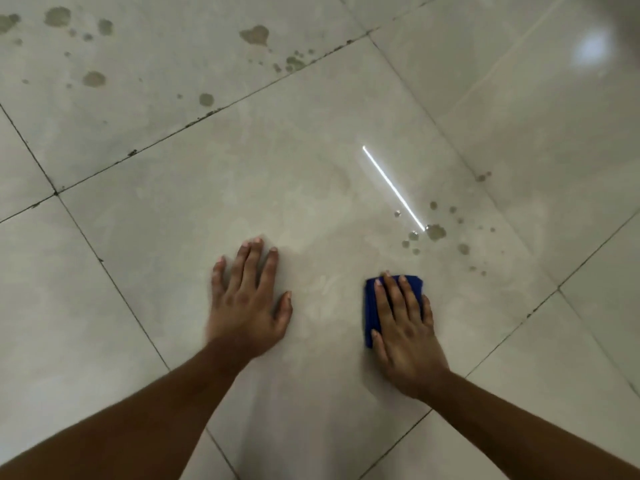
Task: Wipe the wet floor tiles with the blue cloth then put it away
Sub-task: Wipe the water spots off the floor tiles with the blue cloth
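- Cloth (371, 306), blue and folded, lies flat on the tiles (311, 188) in the head view, low and right of centre, mostly covered by the right hand (403, 327).
- The right hand presses palm-down on the cloth, fingers straight and slightly spread, thumb lying along the cloth's left edge; blue shows past the fingertips and on the left side.
- The left hand (247, 303) rests flat on the bare tile, well left of the cloth, fingers straight and slightly apart, thumb out to the right, holding nothing.
- Droplets (436, 232) sit on the same tile, up and right of the cloth, apart from it.
- More wet spots (256, 34) are scattered on the far tiles, across the dark grout line (207, 114).
- A bright line of reflected light (393, 187) crosses the tile above the cloth, ending by the droplets.
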